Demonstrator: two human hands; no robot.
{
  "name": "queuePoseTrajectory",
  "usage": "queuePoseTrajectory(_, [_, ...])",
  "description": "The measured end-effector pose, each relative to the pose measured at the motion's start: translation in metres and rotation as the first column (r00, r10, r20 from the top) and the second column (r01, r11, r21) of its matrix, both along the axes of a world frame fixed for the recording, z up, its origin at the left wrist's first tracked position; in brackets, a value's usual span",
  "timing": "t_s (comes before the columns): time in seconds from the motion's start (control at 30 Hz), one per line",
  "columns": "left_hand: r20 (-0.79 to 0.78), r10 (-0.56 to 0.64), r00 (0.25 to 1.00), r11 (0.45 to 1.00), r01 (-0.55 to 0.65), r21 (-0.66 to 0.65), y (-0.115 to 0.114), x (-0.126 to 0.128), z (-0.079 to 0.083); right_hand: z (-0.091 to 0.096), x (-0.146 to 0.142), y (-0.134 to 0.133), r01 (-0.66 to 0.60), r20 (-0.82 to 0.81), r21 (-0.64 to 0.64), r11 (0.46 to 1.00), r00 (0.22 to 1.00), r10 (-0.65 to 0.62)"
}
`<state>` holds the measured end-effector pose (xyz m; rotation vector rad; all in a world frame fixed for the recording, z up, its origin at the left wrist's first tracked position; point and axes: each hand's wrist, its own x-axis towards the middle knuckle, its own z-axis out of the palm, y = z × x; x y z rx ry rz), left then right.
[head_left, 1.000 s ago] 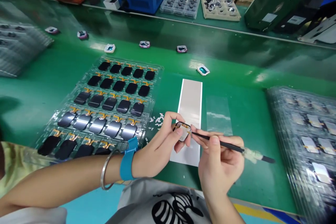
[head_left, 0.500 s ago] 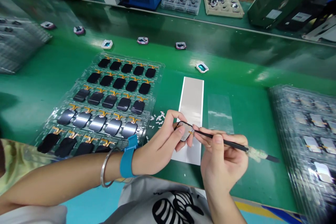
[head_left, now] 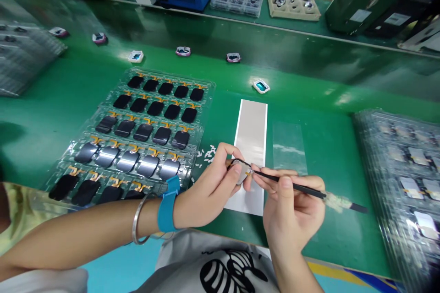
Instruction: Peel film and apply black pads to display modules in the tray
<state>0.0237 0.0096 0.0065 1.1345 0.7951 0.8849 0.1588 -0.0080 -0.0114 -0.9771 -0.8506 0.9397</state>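
Everything has slid up a little in the view, and the hands sit just a bit further right. At the left, the tray of dark screens [head_left: 206, 96] ends just beside the left hand [head_left: 209, 187], whose fingers pinch a small screen [head_left: 242, 173] by its edges above a white strip [head_left: 250, 123]. The right hand [head_left: 292, 210] pinches a thin black tool [head_left: 295, 183], its tip at the screen's edge, with open green bench [head_left: 326, 146] between it and the stacked trays [head_left: 364, 146].
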Motion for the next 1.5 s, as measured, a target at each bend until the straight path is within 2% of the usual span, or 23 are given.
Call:
queuePoseTrajectory(0.17, [-0.169,0.013,0.986,0.998,-0.002,0.065,0.008,-0.008,0.002,0.001,0.003,0.001,0.040,0.017,0.041,0.998,0.999,-0.041])
queuePoseTrajectory(0.3, [-0.453,0.046,0.890,0.967,0.074,0.242,0.006,-0.044,0.018,0.001,0.005,0.002,0.082,0.029,0.090,0.993,0.996,-0.085])
queuePoseTrajectory(0.4, [-0.628,0.205,0.750,0.949,0.005,0.316,-0.015,-0.079,0.029,0.000,0.004,0.002,0.091,0.018,0.121,0.988,0.995,-0.094])
queuePoseTrajectory(0.47, [-0.728,0.335,0.598,0.927,-0.072,0.367,-0.034,-0.099,0.029,0.000,0.003,0.002,0.094,0.011,0.134,0.987,0.995,-0.096])
queuePoseTrajectory(0.53, [-0.798,0.406,0.445,0.910,-0.114,0.399,-0.053,-0.112,0.023,0.001,0.002,0.001,0.087,0.005,0.127,0.988,0.996,-0.089])
queuePoseTrajectory(0.6, [-0.840,0.396,0.370,0.918,-0.149,0.367,-0.068,-0.120,0.015,0.003,0.001,0.000,0.083,0.002,0.126,0.989,0.996,-0.084])
queuePoseTrajectory(0.7, [-0.890,0.316,0.329,0.946,-0.180,0.270,-0.081,-0.125,0.010,0.004,0.000,0.000,0.082,0.003,0.139,0.987,0.997,-0.083])
queuePoseTrajectory(0.73, [-0.910,0.295,0.292,0.952,-0.172,0.253,-0.083,-0.126,0.010,0.004,0.000,0.000,0.084,0.005,0.147,0.986,0.996,-0.085])
queuePoseTrajectory(0.87, [-0.972,0.232,0.041,0.970,-0.091,0.228,-0.086,-0.131,0.016,0.003,0.000,0.001,0.077,0.002,0.168,0.983,0.997,-0.079])
queuePoseTrajectory(0.93, [-0.975,0.216,-0.044,0.975,-0.044,0.218,-0.084,-0.133,0.018,0.003,0.001,0.002,0.074,-0.001,0.171,0.982,0.997,-0.075])
queuePoseTrajectory(1.07, [-0.972,0.208,-0.111,0.978,0.020,0.207,-0.080,-0.133,0.017,0.003,0.002,0.002,0.074,0.007,0.169,0.983,0.997,-0.076])
queuePoseTrajectory(1.2, [-0.961,0.196,-0.197,0.980,0.021,0.196,-0.075,-0.133,0.016,0.002,0.005,0.001,0.068,-0.013,0.157,0.985,0.998,-0.067])
queuePoseTrajectory(1.3, [-0.961,0.159,-0.228,0.987,0.034,0.155,-0.074,-0.132,0.018,0.001,0.006,0.000,0.055,-0.018,0.134,0.990,0.998,-0.053])
queuePoseTrajectory(1.4, [-0.943,0.194,-0.269,0.980,0.022,0.196,-0.071,-0.128,0.024,0.004,0.010,0.000,0.051,-0.015,0.121,0.991,0.999,-0.049])
queuePoseTrajectory(1.43, [-0.944,0.224,-0.243,0.974,0.017,0.227,-0.068,-0.124,0.027,0.005,0.013,0.001,0.042,-0.011,0.115,0.993,0.999,-0.041])
queuePoseTrajectory(1.47, [-0.949,0.257,-0.182,0.966,0.016,0.259,-0.064,-0.120,0.029,0.007,0.015,0.002,0.015,-0.006,0.098,0.995,1.000,-0.014])
queuePoseTrajectory(1.5, [-0.955,0.285,-0.085,0.958,0.024,0.284,-0.058,-0.114,0.031,0.010,0.019,0.003,-0.034,0.001,0.073,0.997,0.999,0.034])
